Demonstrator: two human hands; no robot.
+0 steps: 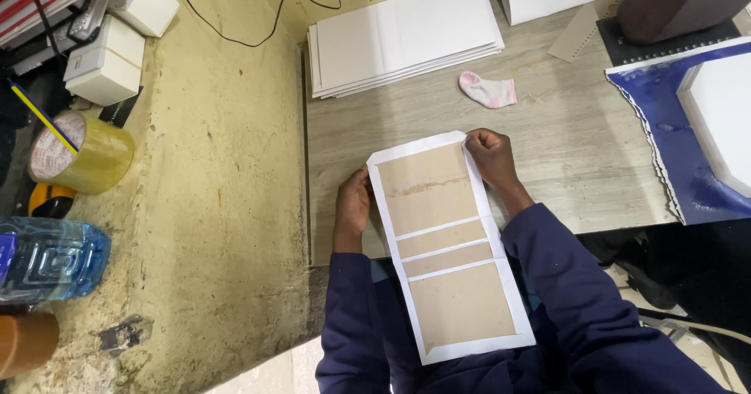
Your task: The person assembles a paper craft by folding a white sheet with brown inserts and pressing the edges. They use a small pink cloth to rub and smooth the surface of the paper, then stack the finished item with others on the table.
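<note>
We see a long cover blank (450, 249) held between two hands: four flat panels of brown greyboard, two large and two narrow strips between them, laid on a white paper sheet whose border frames them and shows as thin white lines in the gaps. Its far end rests on the counter (579, 159), a pale wood-grain surface with a smooth laminate look, while its near end hangs over the counter edge above the person's lap, across dark blue sleeves.

The left hand (352, 206) lies along the blank's left edge, fingers curled against the white border; its grip looks pressed to the edge, though we cannot tell if it pinches the sheet. The right hand (491, 158) sits at the far right corner, fingertips bent down on the folded white margin, pinching that border.

Beyond the blank lies a small pink and white sock (488, 89), soft and crumpled, well apart from the hands. Further back a stack of white boards (403, 38) sits squared at the counter's far left. On the right, a blue sheet (673, 143) with a ragged white edge carries a white angular block (724, 120).

Left of the counter, on a rough, stained yellowish surface, stand a roll of clear tape (78, 153) and a ribbed blue plastic bottle (47, 257) lying on its side.
</note>
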